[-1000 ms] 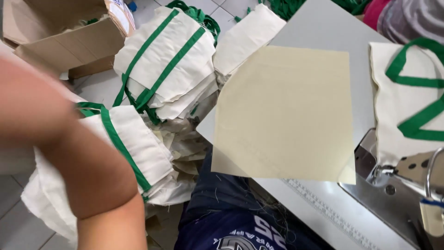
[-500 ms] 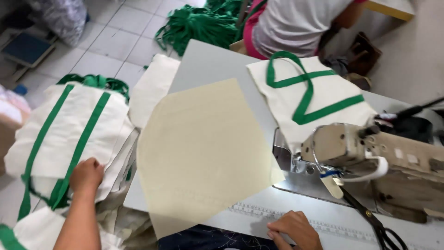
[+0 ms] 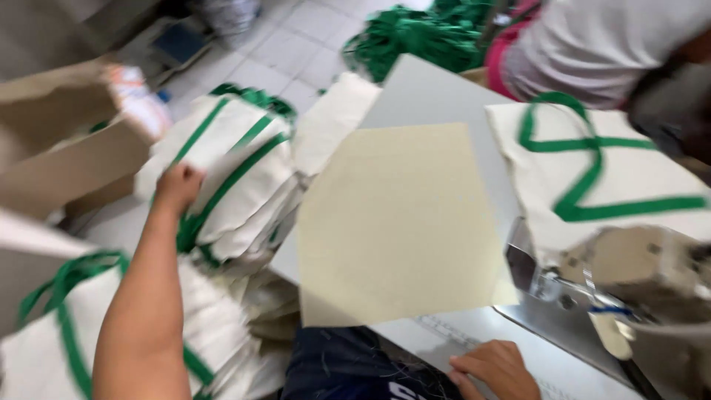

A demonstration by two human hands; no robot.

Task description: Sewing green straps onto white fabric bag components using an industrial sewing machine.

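My left hand [image 3: 176, 185] reaches out to the left and rests on a stack of cream cloth bags with green straps [image 3: 229, 167], fingers curled on the top bag. My right hand [image 3: 495, 368] lies flat near the front edge of the grey sewing table [image 3: 422, 96], holding nothing. A plain cream fabric panel [image 3: 396, 222] lies flat on the table between the hands. The frame is blurred.
A sewing machine [image 3: 629, 289] stands at the right. Behind it lies a cream bag with green straps [image 3: 592, 170]. Another person in a white top [image 3: 592, 44] is at the far side. Cardboard boxes [image 3: 67, 141] sit left; green straps [image 3: 415, 37] are piled on the floor.
The view has swung slightly left. My left hand stays on the bag stack, reaching a little farther. My right hand stays at the table's front edge.
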